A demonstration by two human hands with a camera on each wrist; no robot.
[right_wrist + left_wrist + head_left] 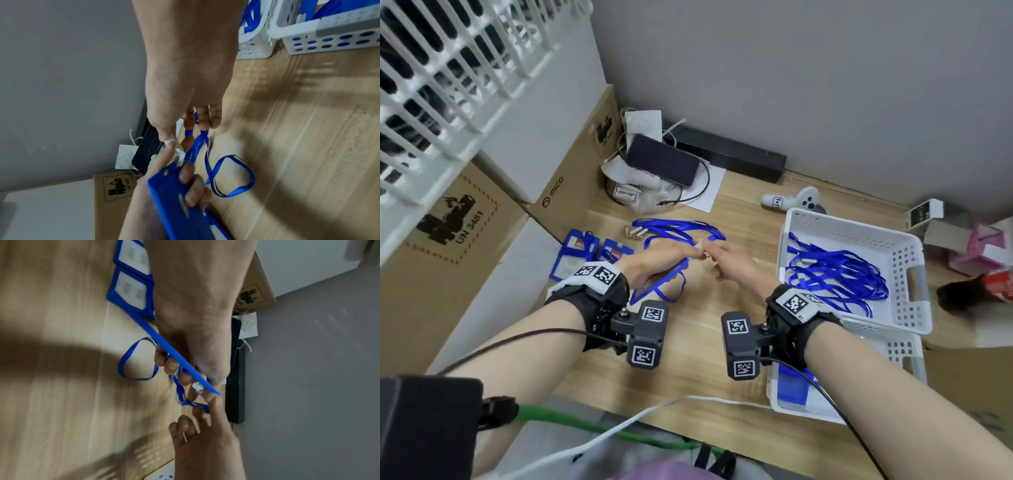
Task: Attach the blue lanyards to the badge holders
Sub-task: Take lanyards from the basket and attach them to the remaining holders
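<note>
My left hand [654, 263] grips a blue badge holder [176, 201] above the wooden table, fingers curled round its edge [176, 353]. My right hand [726, 260] meets it from the right and pinches the small white clip [176, 151] of a blue lanyard [232, 177] at the holder's top end. The lanyard's loop [135, 360] trails down onto the table under both hands. More blue lanyards [674, 229] lie just beyond the hands. Two blue badge holders [589, 250] lie flat at the left.
A white basket [914, 270] at the right holds several blue lanyards [835, 274]; a second white basket [900, 353] sits nearer me with blue holders. Cardboard boxes [571, 192] wall the left side. A phone [661, 159], a black bar [732, 154] and a white controller [791, 200] lie at the back.
</note>
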